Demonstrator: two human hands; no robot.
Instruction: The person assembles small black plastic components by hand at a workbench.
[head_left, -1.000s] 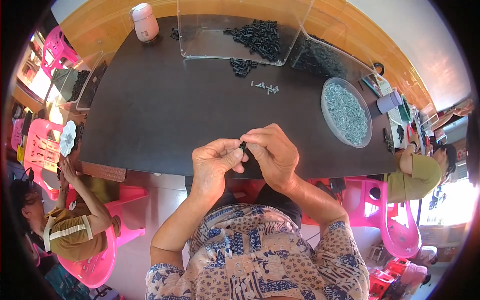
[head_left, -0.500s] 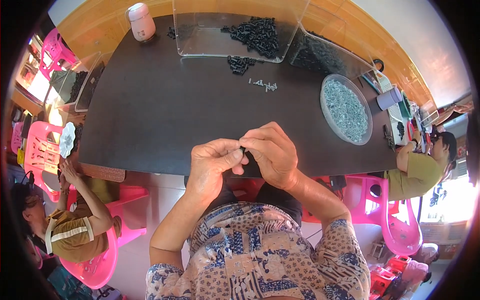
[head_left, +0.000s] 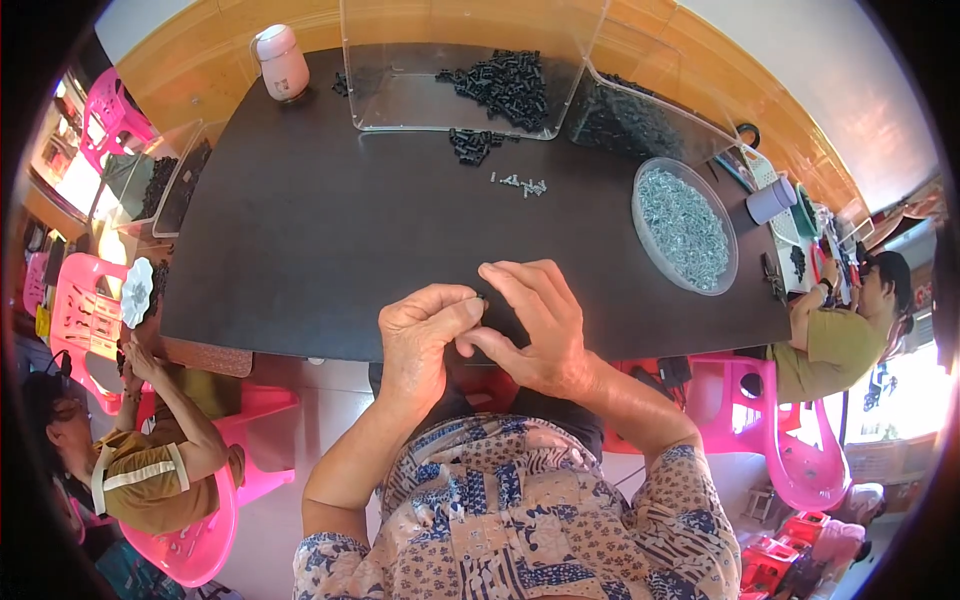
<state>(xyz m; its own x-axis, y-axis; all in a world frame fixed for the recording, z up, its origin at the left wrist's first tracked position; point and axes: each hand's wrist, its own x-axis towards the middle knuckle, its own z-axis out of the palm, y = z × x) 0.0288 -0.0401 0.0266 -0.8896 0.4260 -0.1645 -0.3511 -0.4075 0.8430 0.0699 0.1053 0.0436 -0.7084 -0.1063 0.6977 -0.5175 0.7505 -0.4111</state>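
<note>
My left hand pinches a small black part between thumb and forefinger, over the near edge of the dark table. Most of the part is hidden by the fingers. My right hand is close beside it, fingers stretched and thumb apart, with nothing seen in its grip. Farther off on the table lie a small heap of black parts and several loose silver screw-like pieces. A round clear tub full of similar silvery pieces stands to the right.
A clear bin at the back holds many black parts, with another clear bin beside it. A pink flask stands back left, a lilac cup at right. Co-workers sit on the left and right.
My right hand has let go of the small black part, its thumb and fingers spreading apart. The left hand keeps its pinch. The view has shifted slightly.
</note>
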